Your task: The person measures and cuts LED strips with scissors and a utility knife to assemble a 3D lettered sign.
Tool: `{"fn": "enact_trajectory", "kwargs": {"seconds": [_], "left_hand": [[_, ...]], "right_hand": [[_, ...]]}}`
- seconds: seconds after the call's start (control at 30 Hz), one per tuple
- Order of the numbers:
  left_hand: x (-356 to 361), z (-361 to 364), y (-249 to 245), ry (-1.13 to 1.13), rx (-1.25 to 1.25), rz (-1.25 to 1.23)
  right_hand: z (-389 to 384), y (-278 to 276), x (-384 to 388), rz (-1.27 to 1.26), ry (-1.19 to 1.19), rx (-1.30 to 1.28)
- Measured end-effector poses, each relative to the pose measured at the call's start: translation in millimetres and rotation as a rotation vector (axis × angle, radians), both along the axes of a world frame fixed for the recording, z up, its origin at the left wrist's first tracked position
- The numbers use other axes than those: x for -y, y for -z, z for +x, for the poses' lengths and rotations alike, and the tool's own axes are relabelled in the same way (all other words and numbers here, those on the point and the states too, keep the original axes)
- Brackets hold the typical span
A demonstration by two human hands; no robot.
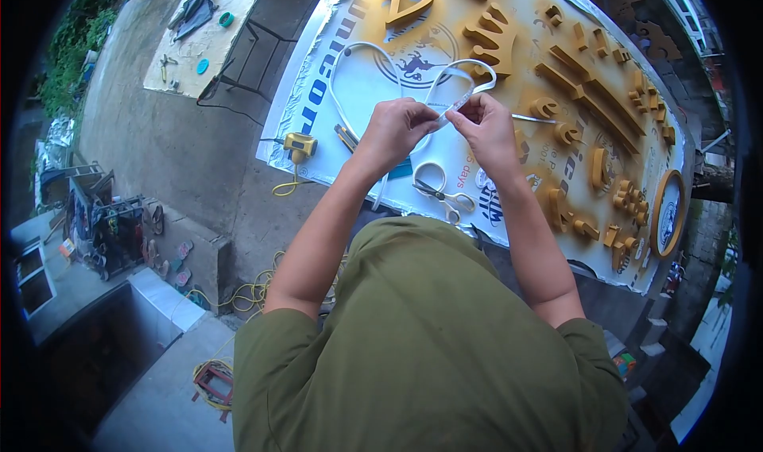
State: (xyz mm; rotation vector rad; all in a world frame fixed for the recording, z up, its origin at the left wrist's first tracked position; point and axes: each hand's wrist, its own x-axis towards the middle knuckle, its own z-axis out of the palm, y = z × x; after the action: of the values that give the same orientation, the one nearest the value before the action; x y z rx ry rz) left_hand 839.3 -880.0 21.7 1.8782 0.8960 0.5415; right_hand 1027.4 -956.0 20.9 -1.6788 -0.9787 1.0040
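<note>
Both hands are pinched on a thin white strip [356, 45] above a printed board [318, 154]. My left hand [397, 132] and my right hand [486, 130] hold it close together, fingertips nearly touching. The strip loops in wide curves over the board behind the hands, and one end lies to the right. Scissors with white handles [430, 174] lie open just below the hands. A cutter [346, 137] lies beside my left wrist, and a teal object [404, 168] is partly hidden by that arm.
Gold letters and shapes [588, 94] cover the board's right side, with a round gold-rimmed sign [668, 214] at its edge. A yellow tool [300, 144] with a cord sits at the left corner. A second table [171, 75] stands upper left; yellow cable [253, 293] lies on the ground.
</note>
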Motion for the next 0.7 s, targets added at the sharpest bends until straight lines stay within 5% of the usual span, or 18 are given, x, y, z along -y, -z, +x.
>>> {"fn": "enact_trajectory", "kwargs": {"seconds": [0.27, 0.7], "left_hand": [[0.4, -3.6, 1.8, -0.017, -0.022, -0.195], [-3.7, 0.4, -1.4, 0.029, -0.066, -0.158]], "right_hand": [[2.2, 3.4, 4.1, -0.018, -0.093, -0.06], [5.9, 7.6, 7.1, -0.034, -0.144, 0.048]]}}
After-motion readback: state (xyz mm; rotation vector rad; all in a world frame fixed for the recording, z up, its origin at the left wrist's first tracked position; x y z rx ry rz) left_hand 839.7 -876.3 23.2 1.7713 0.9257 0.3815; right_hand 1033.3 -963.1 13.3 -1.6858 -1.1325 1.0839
